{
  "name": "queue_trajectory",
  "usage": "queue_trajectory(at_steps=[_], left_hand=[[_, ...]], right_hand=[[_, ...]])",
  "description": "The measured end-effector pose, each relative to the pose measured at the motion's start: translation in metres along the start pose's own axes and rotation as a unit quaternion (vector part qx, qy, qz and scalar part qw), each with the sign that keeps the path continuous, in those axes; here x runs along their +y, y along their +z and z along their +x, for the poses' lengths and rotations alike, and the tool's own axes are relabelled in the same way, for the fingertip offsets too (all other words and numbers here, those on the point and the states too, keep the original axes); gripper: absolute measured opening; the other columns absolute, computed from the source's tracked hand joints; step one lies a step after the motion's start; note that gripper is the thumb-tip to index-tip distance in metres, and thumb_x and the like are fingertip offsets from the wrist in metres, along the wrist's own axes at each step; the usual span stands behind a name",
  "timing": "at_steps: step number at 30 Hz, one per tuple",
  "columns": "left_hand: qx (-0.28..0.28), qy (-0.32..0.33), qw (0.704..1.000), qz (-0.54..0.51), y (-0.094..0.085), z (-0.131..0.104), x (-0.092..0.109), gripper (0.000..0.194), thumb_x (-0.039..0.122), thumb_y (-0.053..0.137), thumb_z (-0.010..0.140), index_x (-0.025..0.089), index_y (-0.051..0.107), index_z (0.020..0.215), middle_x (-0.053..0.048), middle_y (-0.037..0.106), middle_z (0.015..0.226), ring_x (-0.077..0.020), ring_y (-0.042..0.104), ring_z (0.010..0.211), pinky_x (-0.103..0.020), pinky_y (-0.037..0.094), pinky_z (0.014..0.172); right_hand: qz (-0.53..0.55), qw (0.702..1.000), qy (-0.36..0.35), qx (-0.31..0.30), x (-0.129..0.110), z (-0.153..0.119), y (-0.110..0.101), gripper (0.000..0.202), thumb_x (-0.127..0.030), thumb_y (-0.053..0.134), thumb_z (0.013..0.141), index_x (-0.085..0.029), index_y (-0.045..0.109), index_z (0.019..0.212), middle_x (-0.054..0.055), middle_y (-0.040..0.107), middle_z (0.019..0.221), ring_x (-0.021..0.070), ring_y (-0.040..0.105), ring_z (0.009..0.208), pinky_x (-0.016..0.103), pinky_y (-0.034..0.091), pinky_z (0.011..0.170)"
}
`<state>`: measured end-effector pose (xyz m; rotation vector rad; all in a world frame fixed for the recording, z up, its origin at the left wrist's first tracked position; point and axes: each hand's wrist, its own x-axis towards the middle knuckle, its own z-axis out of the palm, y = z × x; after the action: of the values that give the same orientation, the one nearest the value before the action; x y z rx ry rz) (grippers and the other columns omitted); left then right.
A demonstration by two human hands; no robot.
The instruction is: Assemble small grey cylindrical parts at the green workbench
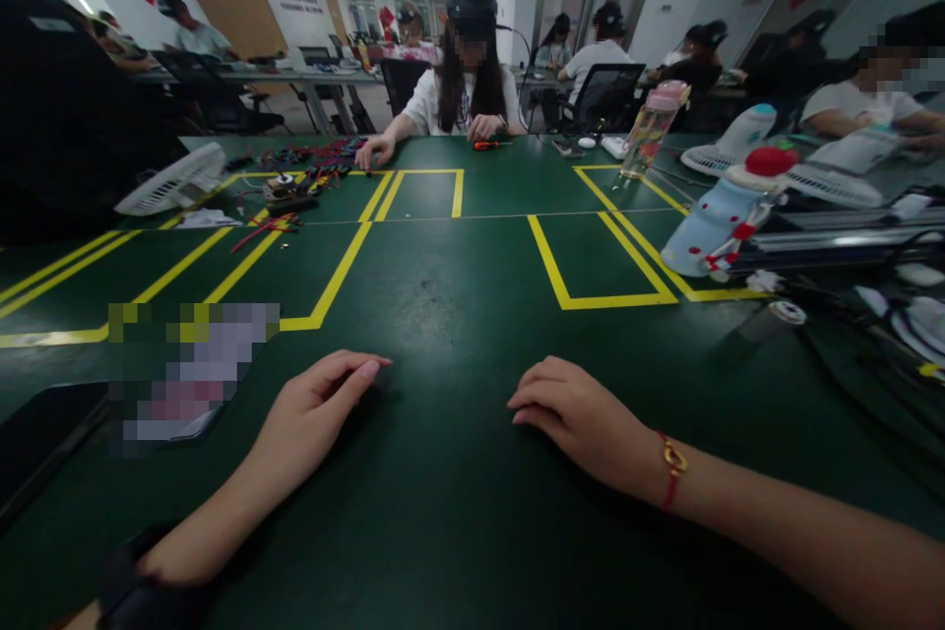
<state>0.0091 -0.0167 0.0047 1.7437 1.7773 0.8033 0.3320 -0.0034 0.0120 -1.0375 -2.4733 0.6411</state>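
My left hand (325, 399) rests on the green table (443, 512) left of the middle, thumb and fingertips pressed together, with nothing visible in it. To the right, my right hand (568, 413) lies on its side on the table, fingers curled together and holding nothing that shows; a red cord bracelet (673, 463) circles that wrist. Bare tabletop separates the two hands. A phone-like flat object (199, 384), partly pixelated, lies beyond my left forearm, and a dark flat device (48, 433) is at the far left edge.
Yellow tape (612, 301) marks the table. Wires (317, 162) and a white fan (177, 182) are at the back left. A blue bottle (705, 221), a clear bottle (654, 133) and black cables (834, 374) stand or lie right. Across sits a person (472, 69) near a screwdriver (488, 146).
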Motion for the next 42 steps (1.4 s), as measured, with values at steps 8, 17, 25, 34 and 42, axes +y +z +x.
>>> queue_trajectory(at_steps=[8,17,25,34,42], left_hand=[[-0.007,0.019,1.0,0.002,0.001,0.0,0.004,0.042,0.059,0.054,0.089,0.025,0.075,0.1,-0.003,0.073,0.086,-0.02,0.064,0.074,-0.028,0.05,0.066],[-0.007,0.036,0.999,0.012,0.003,0.0,0.005,0.041,0.06,0.054,0.088,0.026,0.076,0.093,-0.001,0.072,0.081,-0.0201,0.064,0.073,-0.029,0.049,0.066],[-0.007,0.039,0.999,0.021,0.004,0.001,-0.001,0.04,0.06,0.054,0.088,0.027,0.076,0.093,-0.001,0.073,0.084,-0.0203,0.065,0.074,-0.029,0.049,0.066],[-0.005,0.036,0.999,0.027,0.004,0.0,0.005,0.044,0.064,0.054,0.085,0.027,0.077,0.091,-0.002,0.073,0.079,-0.0212,0.064,0.07,-0.029,0.049,0.063],[-0.011,0.036,0.999,0.039,0.006,0.001,0.004,0.044,0.064,0.053,0.086,0.027,0.076,0.093,-0.003,0.074,0.085,-0.0225,0.066,0.076,-0.03,0.049,0.066]], right_hand=[[-0.291,0.868,0.271,0.299,0.09,-0.072,-0.119,0.036,-0.037,0.049,0.093,-0.012,0.07,0.108,0.016,0.068,0.114,0.0246,0.062,0.107,0.037,0.044,0.096],[-0.31,0.802,0.446,0.25,0.145,-0.118,-0.16,0.037,-0.041,0.054,0.087,-0.014,0.074,0.102,0.013,0.072,0.091,0.0182,0.058,0.072,0.031,0.039,0.07],[-0.304,0.769,0.492,0.272,0.154,-0.124,-0.174,0.031,-0.04,0.061,0.082,-0.015,0.074,0.094,0.012,0.07,0.083,0.018,0.054,0.067,0.032,0.038,0.068],[-0.258,0.762,0.54,0.25,0.143,-0.12,-0.175,0.028,-0.038,0.065,0.084,-0.017,0.075,0.099,0.011,0.072,0.09,0.0163,0.055,0.071,0.032,0.039,0.07],[-0.244,0.776,0.526,0.249,0.149,-0.126,-0.172,0.039,-0.045,0.059,0.085,-0.014,0.076,0.103,0.012,0.071,0.09,0.0171,0.057,0.078,0.034,0.036,0.07]])
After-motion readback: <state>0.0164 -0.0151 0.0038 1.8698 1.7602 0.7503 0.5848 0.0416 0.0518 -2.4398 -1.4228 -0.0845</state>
